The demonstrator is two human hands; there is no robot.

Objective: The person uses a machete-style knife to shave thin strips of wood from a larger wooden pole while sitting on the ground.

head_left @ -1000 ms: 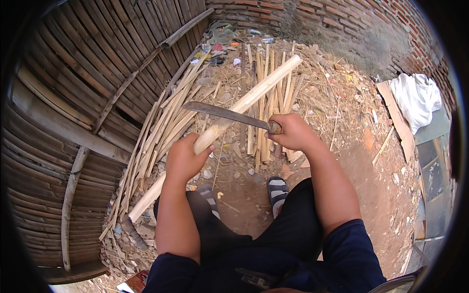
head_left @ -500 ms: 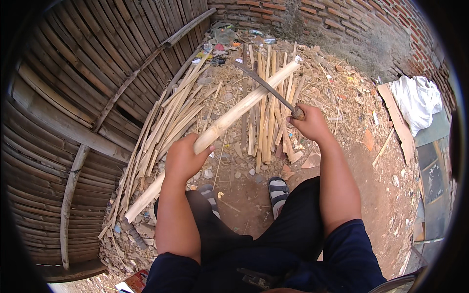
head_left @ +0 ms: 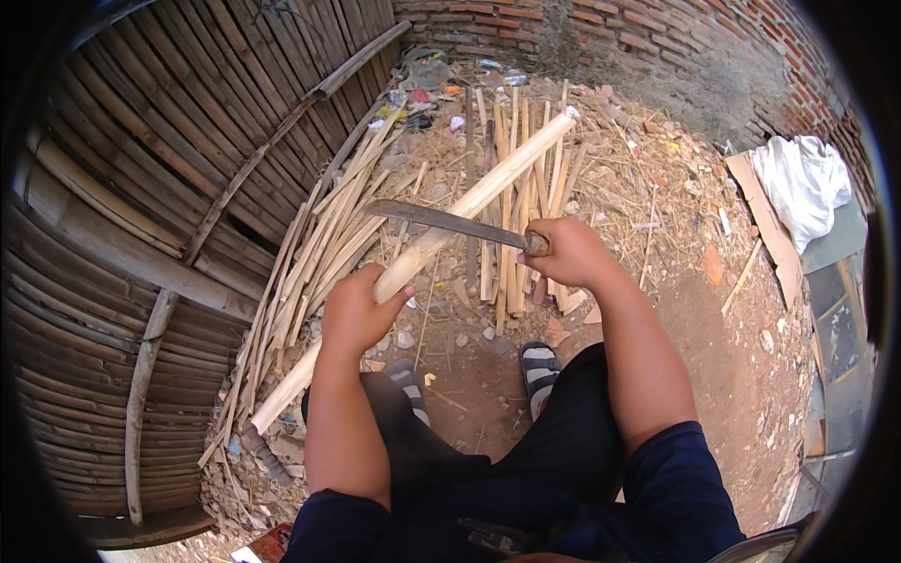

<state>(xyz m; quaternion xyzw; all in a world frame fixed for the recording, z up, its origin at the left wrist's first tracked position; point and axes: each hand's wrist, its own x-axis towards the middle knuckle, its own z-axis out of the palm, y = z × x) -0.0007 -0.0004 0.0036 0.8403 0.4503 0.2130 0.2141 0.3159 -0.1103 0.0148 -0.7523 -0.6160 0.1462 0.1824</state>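
Observation:
A long pale peeled wooden pole (head_left: 488, 190) slants from the lower left to the upper middle. Around its lower half my left hand (head_left: 357, 311) is closed. My right hand (head_left: 568, 251) grips the handle of a machete (head_left: 449, 221), whose long dark blade points left and lies across the pole, a little beyond my left hand. At this angle I cannot tell whether the edge bites into the wood. Past the pole, several split wooden strips (head_left: 511, 272) lie in a bundle on the ground.
More long strips (head_left: 324, 239) are heaped along the bamboo wall (head_left: 103, 328) on the left. A brick wall (head_left: 638, 42) closes the far side. On the right lie a white sack (head_left: 802, 192) and a cardboard piece (head_left: 765, 230). Rubble and litter cover the ground near my sandals (head_left: 539, 368).
The machete has slid down along the pole toward my left hand, its tip swinging left and nearer. My right hand has shifted left and slightly nearer. The left hand keeps its hold.

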